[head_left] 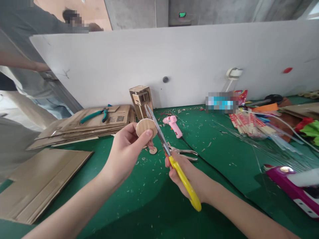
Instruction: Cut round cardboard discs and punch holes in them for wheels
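Note:
Between the thumb and fingers of my left hand (127,146) is a round cardboard disc (146,128), its flat face toward me. My right hand (185,172) is closed on a pair of scissors (183,181) with yellow handles. Their blades point up and away, alongside the disc's right edge; whether they touch it I cannot tell. Beyond the disc stands a small cardboard box model (141,98) with a thin stick in front. A smaller cardboard disc (153,150) lies on the table below my left fingers. Silver pliers (186,152) lie partly hidden behind my right hand.
A pink glue gun (173,125) lies ahead, its black cord running right. Stacked cardboard (117,116) with teal pliers (94,116) and a loose sheet (45,179) are left. Craft sticks (249,122) and a purple power strip (294,189) are right. A white partition (112,63) borders the green table.

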Tool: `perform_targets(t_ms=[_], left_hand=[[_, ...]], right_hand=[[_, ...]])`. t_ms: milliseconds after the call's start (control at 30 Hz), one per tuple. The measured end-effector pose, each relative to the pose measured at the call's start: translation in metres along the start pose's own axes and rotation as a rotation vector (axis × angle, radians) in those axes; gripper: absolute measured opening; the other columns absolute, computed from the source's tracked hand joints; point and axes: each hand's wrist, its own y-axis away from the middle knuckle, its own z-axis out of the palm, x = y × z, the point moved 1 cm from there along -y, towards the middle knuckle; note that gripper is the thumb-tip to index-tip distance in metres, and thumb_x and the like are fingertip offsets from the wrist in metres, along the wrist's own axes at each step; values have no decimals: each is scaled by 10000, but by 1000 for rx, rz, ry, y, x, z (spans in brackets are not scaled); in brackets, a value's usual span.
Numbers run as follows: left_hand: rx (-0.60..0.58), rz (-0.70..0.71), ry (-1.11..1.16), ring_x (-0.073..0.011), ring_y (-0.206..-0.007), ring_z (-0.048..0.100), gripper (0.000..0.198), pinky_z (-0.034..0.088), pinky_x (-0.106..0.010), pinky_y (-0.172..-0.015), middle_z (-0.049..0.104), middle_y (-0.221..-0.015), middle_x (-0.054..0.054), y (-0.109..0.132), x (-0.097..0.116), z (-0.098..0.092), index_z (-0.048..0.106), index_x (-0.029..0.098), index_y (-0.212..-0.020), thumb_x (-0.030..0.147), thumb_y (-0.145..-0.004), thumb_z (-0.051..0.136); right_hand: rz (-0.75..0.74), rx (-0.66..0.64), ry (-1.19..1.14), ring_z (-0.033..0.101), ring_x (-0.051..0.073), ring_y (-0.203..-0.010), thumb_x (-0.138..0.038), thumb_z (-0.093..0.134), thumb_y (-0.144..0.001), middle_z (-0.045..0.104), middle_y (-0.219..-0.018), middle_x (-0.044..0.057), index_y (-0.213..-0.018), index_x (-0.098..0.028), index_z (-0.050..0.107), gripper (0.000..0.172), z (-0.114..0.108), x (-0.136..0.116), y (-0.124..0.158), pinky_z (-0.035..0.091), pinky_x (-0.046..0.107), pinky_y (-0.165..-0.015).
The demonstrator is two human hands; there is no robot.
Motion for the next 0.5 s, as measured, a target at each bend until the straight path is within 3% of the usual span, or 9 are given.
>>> perform_targets(t_ms=[300, 500], left_hand=[[-12, -4, 11, -102, -610, 548, 108, 470, -231, -578, 572, -704, 2, 1, 1, 1, 609, 165, -802, 267, -819, 640], [-11, -1, 6, -105, -583, 552, 115, 479, -231, -560, 562, -644, 13, -1, 4, -4, 593, 171, -765, 260, -802, 656]], right_hand=[[-52, 20, 141, 498, 196, -710, -593, 323, -909, 512, -802, 60, -823, -202, 428, 414, 0, 0, -3, 453, 400, -663], [-103, -15, 111, 460, 152, -604, -556, 298, -935, 505, -723, 25, -797, -203, 402, 393, 0, 0, -5, 398, 324, -570]])
